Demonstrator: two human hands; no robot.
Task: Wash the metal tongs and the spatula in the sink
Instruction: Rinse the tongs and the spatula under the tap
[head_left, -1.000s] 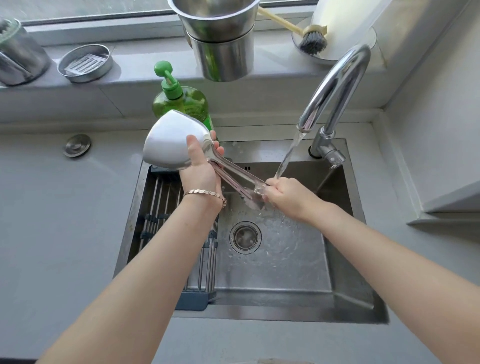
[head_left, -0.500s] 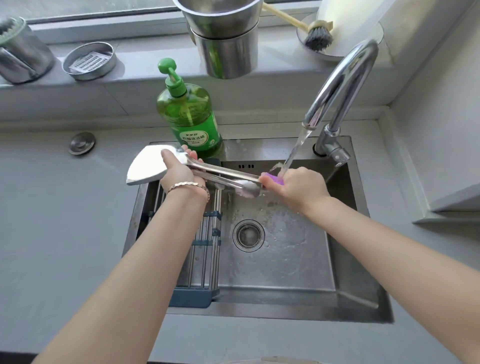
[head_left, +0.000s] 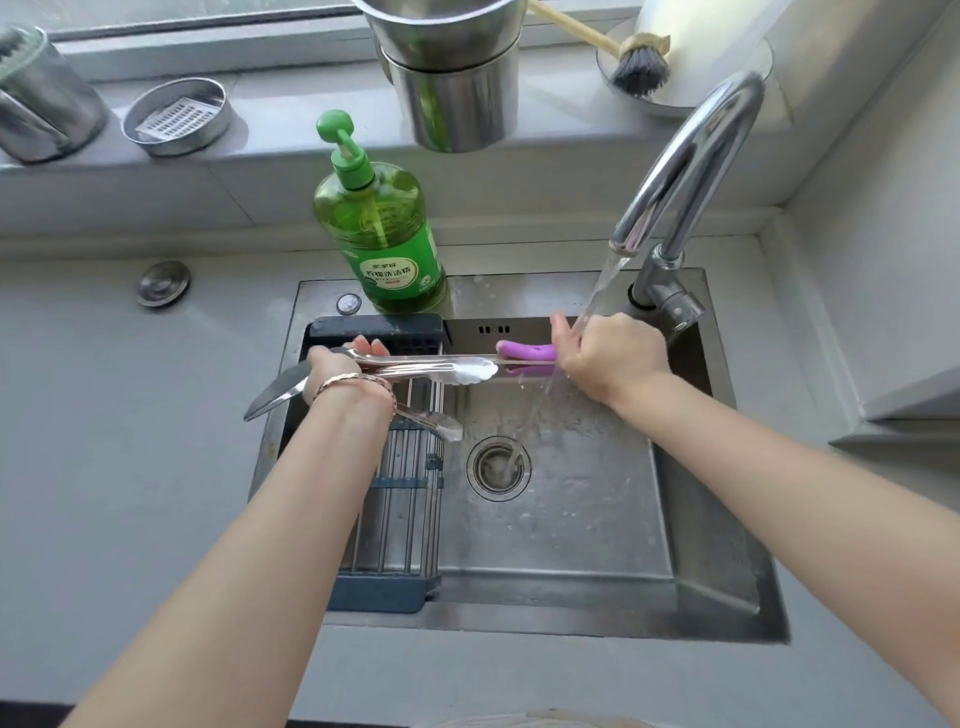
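Both forearms are bare; a rose-gold chain bracelet (head_left: 358, 383) circles the left wrist.

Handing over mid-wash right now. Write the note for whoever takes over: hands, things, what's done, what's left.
Left hand grips the spatula near its blade together with the tongs, over the sink.
Right hand holds the spatula's purple handle under water running from the tap.
Done: rinsing is under way; how clean they are cannot be told.
Left: finish washing both, turn the tap off, set them down.
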